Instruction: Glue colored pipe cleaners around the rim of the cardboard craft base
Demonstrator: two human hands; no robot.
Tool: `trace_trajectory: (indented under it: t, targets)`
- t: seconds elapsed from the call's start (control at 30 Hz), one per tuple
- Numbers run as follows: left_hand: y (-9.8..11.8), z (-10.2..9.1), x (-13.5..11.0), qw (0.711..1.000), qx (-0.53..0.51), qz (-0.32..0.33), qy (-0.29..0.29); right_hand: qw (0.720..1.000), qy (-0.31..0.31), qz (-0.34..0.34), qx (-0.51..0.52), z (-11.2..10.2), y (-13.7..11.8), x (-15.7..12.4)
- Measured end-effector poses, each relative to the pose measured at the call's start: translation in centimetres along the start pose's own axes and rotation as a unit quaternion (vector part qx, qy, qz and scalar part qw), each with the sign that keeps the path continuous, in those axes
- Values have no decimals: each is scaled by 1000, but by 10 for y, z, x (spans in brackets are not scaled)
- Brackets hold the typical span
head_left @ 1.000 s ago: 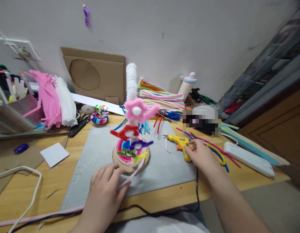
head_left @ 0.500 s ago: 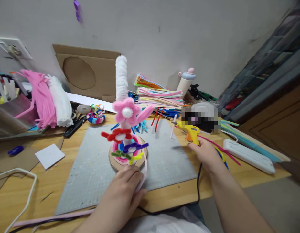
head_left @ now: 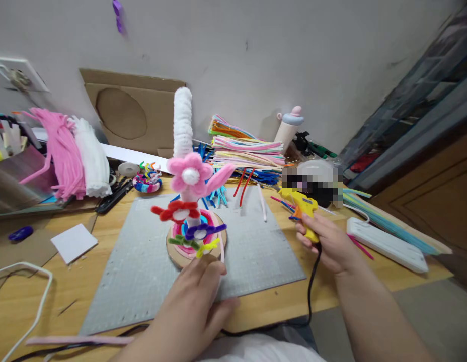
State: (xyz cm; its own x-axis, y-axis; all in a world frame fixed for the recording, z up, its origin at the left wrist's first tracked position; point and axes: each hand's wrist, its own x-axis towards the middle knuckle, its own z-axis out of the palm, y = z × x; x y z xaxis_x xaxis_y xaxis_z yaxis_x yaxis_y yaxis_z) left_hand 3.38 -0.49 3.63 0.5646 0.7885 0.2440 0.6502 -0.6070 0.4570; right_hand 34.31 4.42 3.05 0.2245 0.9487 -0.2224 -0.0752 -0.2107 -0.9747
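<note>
My left hand (head_left: 198, 286) is closed around the lower end of a fuzzy white pipe-cleaner stem (head_left: 182, 123); its fingers hide the grip. Along the stem sit a pink flower (head_left: 190, 175), a red flower (head_left: 179, 211) and smaller purple, green and yellow pieces. Behind them lies a round cardboard base (head_left: 175, 257) with coiled pink and blue pipe cleaners. A pale pink pipe cleaner (head_left: 222, 249) runs down beside my left fingers. At the right, my right hand (head_left: 327, 241) wraps the handle of a yellow hot glue gun (head_left: 306, 205), whose nozzle points left.
A grey cutting mat (head_left: 263, 256) covers the table's middle. Bundled pipe cleaners (head_left: 248, 150) and a bottle (head_left: 289, 128) stand at the back. A white power strip (head_left: 386, 245) lies right; the black cord (head_left: 311, 286) hangs over the front edge. Pink bundles (head_left: 65, 153) lean left.
My right hand has settled its fingers around the glue gun's handle and shifted it slightly right. A pale pink piece near the nozzle now lies on the mat. The flower stem has moved slightly left.
</note>
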Motion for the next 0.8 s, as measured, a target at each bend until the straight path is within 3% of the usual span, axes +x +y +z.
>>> trace_trajectory:
  t: [0.13, 0.27, 0.33, 0.43, 0.53, 0.67, 0.8]
  targets:
    - [11, -6, 14, 997, -10, 63, -34, 996, -7, 11, 83, -2, 1, -13]
    - [13, -2, 19, 996, 1, 75, -40, 977, 82, -88, 178, -3, 3, -29]
    - [9, 1, 12, 997, 14, 71, -29, 969, 109, -141, 170, -6, 2, -37]
    - [-3, 7, -6, 997, 50, 48, 27, 983, 104, -147, 37, -9, 3, -47]
    - [-14, 12, -23, 995, 85, -1, 57, 986, 42, -90, -136, -1, 12, -54]
    - [-15, 20, -27, 996, 88, -16, 2, 964, -26, -48, -260, 31, 20, -57]
    - [-6, 25, -14, 996, 78, -2, -51, 938, -82, -114, -316, 65, 7, -53]
